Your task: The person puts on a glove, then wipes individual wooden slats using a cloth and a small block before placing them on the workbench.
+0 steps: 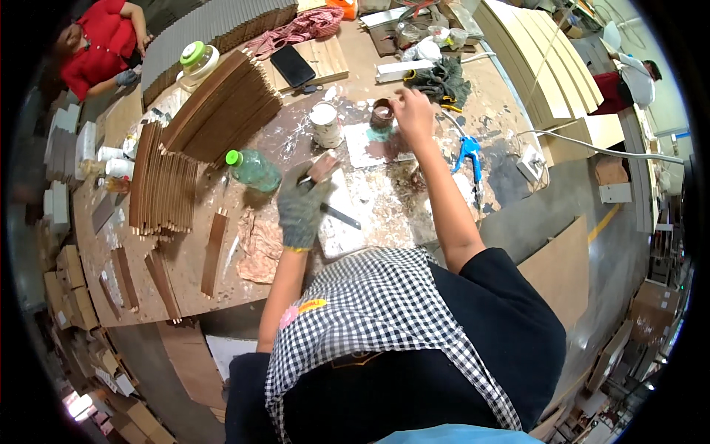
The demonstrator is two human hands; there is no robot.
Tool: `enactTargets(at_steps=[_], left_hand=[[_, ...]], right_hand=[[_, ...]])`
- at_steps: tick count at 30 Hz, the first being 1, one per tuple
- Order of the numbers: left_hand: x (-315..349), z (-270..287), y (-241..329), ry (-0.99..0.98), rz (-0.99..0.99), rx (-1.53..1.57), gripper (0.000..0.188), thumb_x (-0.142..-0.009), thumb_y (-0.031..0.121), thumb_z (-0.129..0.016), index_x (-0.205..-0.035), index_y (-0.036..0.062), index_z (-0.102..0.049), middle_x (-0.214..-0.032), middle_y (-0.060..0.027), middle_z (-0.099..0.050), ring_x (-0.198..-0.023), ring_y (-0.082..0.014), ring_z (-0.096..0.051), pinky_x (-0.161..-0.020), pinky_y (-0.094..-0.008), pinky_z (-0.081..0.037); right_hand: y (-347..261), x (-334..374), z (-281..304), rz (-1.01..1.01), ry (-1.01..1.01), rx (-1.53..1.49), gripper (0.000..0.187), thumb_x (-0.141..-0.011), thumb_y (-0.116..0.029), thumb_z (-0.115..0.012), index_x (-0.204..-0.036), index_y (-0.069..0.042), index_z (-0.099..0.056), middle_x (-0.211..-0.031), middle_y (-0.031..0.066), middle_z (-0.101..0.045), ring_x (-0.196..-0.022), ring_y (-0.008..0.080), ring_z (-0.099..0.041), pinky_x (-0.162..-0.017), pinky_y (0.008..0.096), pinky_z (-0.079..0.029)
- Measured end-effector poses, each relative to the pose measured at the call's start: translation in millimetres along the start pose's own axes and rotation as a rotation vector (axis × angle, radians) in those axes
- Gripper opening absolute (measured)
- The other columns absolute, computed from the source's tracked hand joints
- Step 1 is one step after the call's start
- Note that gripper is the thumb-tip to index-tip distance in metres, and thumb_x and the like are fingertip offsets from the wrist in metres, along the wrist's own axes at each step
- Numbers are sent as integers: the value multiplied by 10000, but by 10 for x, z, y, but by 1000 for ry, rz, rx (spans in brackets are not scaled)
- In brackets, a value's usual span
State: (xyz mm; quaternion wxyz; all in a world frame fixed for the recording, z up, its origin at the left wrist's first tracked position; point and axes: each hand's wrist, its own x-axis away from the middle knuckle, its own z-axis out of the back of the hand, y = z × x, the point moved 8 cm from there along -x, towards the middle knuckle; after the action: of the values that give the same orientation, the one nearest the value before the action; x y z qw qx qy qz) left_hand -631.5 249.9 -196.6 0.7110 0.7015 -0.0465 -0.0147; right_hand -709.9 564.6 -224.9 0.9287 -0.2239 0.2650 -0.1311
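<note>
My left hand [299,214], in a grey knit glove, is closed around a short brown wooden piece [322,168]. A dark, narrow tool handle [341,216] sticks out beside the glove; I cannot tell whether the hand holds it or it lies on the board. My bare right hand [414,115] reaches across the table with fingers bent together at the rim of a small brown jar [382,113]. What the fingertips pinch is hidden. Left of that jar stands a white, paint-smeared can [325,124]. A paint-stained white board [355,144] lies beneath the jar.
A green-capped bottle [254,170] stands left of the glove, near stacked brown slats [214,111]. Loose slats [214,253] and a crumpled cloth [260,248] lie nearer. On the right are a blue air gun [469,157] and dark gloves [442,80]. A phone [293,66] lies farther back.
</note>
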Motion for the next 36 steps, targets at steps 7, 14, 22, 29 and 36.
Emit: enactTargets(at_steps=[7, 14, 22, 29, 36], left_hand=[[391, 389, -306, 98, 263, 89, 504, -818, 60, -752, -1274, -41, -563, -1185, -121, -615, -1049, -195, -603, -881, -320, -533], [672, 850, -224, 205, 191, 59, 508, -792, -7, -736, -1267, -33, -559, -1184, -98, -605, -1014, -173, -598, -831, -286, -527], [792, 879, -523, 230, 347, 134, 484, -805, -43, -697, -1269, -33, -558, -1196, -101, -603, -998, -180, -595, -823, -292, -536], [579, 714, -171, 146, 107, -126, 498, -826, 55, -744, -1284, -22, -567, -1276, -124, -571, -1163, -231, -549, -997, -348, -472], [369, 470, -29, 137, 55, 117, 438, -845, 54, -738, -1241, -24, -567, -1199, -95, -595, -1089, -199, -579, -932, -314, -498]], right_hand=[[-1408, 200, -781, 323, -388, -233, 547, -856, -314, -748, -1366, -205, -582, -1355, 167, -563, -1224, 357, -551, -983, 452, -484], [-1105, -249, -96, 269, -19, -390, 413, -801, -242, -782, -1200, -179, -692, -1229, 124, -636, -1093, 300, -627, -916, 412, -521], [141, -844, 275, 69, 3, -200, 435, -798, -332, -762, -1168, -107, -717, -1138, 163, -675, -1036, 332, -658, -907, 396, -521], [84, -578, -102, 191, -192, -216, 478, -784, -386, -772, -1171, -112, -707, -1159, 157, -670, -1060, 335, -642, -939, 406, -502], [-713, 675, 109, -158, -657, -681, 310, -921, -338, -691, -1102, -94, -753, -944, 106, -726, -842, 205, -666, -710, 330, -511]])
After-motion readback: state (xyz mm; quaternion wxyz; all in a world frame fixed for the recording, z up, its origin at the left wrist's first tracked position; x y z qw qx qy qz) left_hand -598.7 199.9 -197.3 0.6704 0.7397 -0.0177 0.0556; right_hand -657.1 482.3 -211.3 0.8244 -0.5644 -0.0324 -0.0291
